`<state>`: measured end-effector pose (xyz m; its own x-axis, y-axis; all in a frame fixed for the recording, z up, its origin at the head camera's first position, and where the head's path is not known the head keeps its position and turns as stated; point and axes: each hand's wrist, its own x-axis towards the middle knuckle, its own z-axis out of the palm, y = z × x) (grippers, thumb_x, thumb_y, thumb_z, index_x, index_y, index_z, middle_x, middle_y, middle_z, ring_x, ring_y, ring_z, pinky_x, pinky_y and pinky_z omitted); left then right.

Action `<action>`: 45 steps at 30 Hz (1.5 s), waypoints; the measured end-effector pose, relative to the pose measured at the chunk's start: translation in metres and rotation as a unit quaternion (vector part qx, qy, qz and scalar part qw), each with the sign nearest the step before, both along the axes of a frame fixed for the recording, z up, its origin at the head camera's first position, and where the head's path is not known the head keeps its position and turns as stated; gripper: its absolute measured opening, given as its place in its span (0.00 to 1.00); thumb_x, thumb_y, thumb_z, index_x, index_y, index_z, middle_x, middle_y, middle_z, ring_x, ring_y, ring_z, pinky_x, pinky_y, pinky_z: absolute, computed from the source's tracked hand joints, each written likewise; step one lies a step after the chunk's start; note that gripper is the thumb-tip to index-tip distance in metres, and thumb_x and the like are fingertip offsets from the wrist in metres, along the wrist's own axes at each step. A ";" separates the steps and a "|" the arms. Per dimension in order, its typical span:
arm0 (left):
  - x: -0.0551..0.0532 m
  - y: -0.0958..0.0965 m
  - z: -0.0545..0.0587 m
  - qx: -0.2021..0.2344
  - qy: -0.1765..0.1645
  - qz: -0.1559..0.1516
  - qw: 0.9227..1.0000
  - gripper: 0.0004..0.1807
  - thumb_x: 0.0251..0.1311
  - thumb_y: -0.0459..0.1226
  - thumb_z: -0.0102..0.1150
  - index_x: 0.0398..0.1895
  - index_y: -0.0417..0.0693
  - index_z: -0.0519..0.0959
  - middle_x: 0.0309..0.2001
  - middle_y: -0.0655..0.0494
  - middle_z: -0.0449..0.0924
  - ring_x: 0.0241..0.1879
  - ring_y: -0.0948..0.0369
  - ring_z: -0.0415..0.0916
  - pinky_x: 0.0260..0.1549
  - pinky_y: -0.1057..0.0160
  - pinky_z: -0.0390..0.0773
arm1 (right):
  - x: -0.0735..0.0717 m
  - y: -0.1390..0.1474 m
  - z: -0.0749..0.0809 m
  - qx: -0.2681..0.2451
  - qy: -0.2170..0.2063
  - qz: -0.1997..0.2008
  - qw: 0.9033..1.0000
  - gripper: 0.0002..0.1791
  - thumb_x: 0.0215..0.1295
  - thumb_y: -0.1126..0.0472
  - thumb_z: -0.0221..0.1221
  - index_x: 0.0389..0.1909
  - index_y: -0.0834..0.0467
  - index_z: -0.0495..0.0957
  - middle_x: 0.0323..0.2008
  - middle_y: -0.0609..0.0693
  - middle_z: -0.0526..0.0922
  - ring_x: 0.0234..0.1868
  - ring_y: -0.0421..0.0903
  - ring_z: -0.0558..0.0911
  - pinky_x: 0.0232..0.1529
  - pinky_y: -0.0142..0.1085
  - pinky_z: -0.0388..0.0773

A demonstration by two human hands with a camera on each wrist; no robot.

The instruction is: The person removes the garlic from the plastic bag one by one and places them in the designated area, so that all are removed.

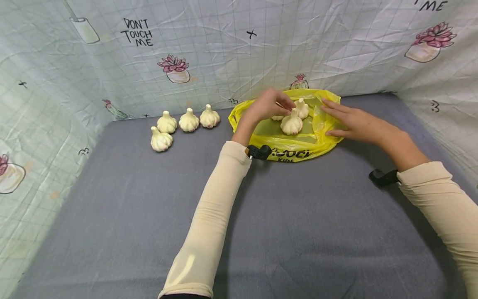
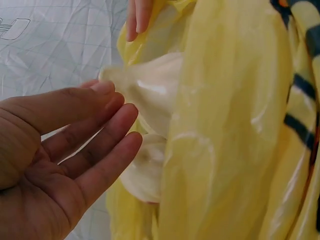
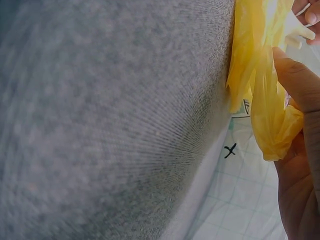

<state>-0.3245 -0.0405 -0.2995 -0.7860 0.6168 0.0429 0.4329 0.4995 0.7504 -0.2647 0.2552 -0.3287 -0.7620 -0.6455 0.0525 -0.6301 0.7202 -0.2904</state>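
Firstly listed: one yellow plastic bag (image 1: 317, 147), open-mouthed, set at the back of a grey-covered table (image 1: 130, 207), with dark lettering printed on its front. Within its mouth, two garlic bulbs are plainly seen: a front bulb (image 1: 291, 124), stem upward, and a rear bulb (image 1: 302, 109) just behind it and to the right; a third bulb (image 1: 277, 118) is partly hidden by the left hand (image 1: 269, 104). By that hand, reached in over the bag's left side, the front bulb's stem is pinched between thumb and fingertips, the other fingers being held loosely bent. By the right hand (image 1: 356, 124), the bag's right side is touched, its fingers extended and thumb set apart. Four loose bulbs (image 1: 189, 121) are placed on the table, well to the left of the bag: three in a rough row, one nearer. Black devices (image 1: 260, 152) are worn at both wrists, below cream sleeves (image 1: 209, 207). Behind, a pale gridded sheet (image 1: 224, 41) is hung, printed with potted plants and lettering
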 end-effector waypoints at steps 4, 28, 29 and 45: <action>0.002 0.003 -0.002 0.005 -0.024 -0.006 1.000 0.10 0.65 0.32 0.68 0.47 0.39 0.87 0.49 0.49 0.87 0.49 0.59 0.84 0.48 0.62 0.83 | 0.001 0.000 0.000 -0.002 -0.004 0.001 1.000 0.44 0.71 0.54 0.64 0.80 0.63 0.53 0.81 0.58 0.46 0.74 0.71 0.57 0.69 0.65 0.58; 0.001 0.032 -0.003 -0.033 -0.001 -0.093 0.995 0.11 0.67 0.31 0.64 0.50 0.36 0.86 0.49 0.46 0.87 0.48 0.58 0.84 0.49 0.68 0.80 | -0.001 0.005 -0.004 -0.017 0.006 0.009 1.000 0.43 0.69 0.56 0.66 0.78 0.65 0.55 0.80 0.61 0.49 0.74 0.70 0.58 0.69 0.64 0.59; 0.001 0.032 -0.003 -0.037 0.004 -0.095 0.995 0.12 0.67 0.31 0.64 0.50 0.36 0.86 0.49 0.46 0.87 0.48 0.59 0.84 0.49 0.68 0.80 | -0.001 0.005 -0.004 -0.017 0.006 0.009 1.000 0.44 0.69 0.57 0.66 0.78 0.65 0.56 0.80 0.61 0.49 0.74 0.70 0.58 0.69 0.64 0.59; 0.005 0.025 0.001 -0.037 0.031 -0.088 0.995 0.10 0.67 0.32 0.64 0.48 0.37 0.87 0.49 0.46 0.87 0.50 0.59 0.83 0.51 0.69 0.79 | 0.001 0.007 -0.001 -0.013 0.003 0.009 1.000 0.44 0.70 0.55 0.65 0.79 0.63 0.54 0.81 0.59 0.48 0.75 0.70 0.57 0.70 0.64 0.58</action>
